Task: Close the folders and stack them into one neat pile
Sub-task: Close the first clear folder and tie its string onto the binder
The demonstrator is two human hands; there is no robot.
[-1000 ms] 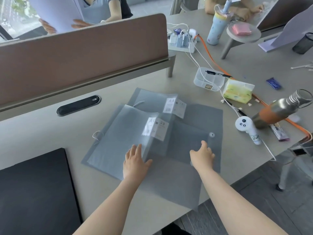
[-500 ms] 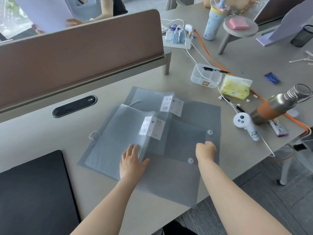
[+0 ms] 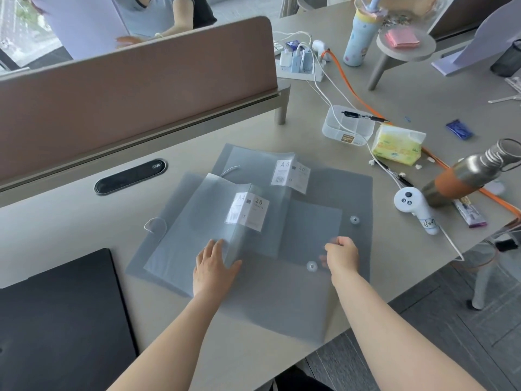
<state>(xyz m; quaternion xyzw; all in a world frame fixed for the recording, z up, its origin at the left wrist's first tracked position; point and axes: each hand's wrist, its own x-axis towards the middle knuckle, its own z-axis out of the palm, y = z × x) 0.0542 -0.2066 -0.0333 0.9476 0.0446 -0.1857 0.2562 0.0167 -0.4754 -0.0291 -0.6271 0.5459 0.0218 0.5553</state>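
Left hand (image 3: 214, 266): fingers (image 3: 218, 247) spread wide and laid flat, holding nothing, pressing on the near edge of the inner clear sleeves of the near translucent grey plastic folder (image 3: 197, 230). Right hand (image 3: 341, 253): fingers (image 3: 328, 247) curled narrow and pinched on the thin edge of that folder's blurred right-hand cover flap (image 3: 304, 230), lifted slightly off the sheet below, just beside a round white snap button (image 3: 311, 266).

Near folder lying open, white "20" label (image 3: 248, 210) at its spine, white elastic loop (image 3: 153, 225) trailing off its left edge. 2nd translucent grey folder (image 3: 253, 162), also open, lying behind and partly beneath it, with an "A4" label (image 3: 290, 173) and its own snap button (image 3: 354, 220) on the right-hand leaf. Both resting overlapped at the middle of the beige surface (image 3: 56, 221), between a black rectangular mat (image 3: 62, 320) at near left and a white handheld controller (image 3: 408, 201) and steel bottle with orange sleeve (image 3: 468, 176) at right, both well apart from the folders.

Step in hand, as judged: closing of the 1st folder, right flap just starting to swing leftward over the sleeves held down by the left hand. No folder closed yet; stacking not begun.

Next move, as judged: flap carried over in an arc toward the left edge, left hand slid clear before the cover lands, cover pressed flat. Same fold then needed on the rear folder, followed by squaring of both edges into 1 pile. Thin, slippery plastic likely to spring open or skate on the surface.
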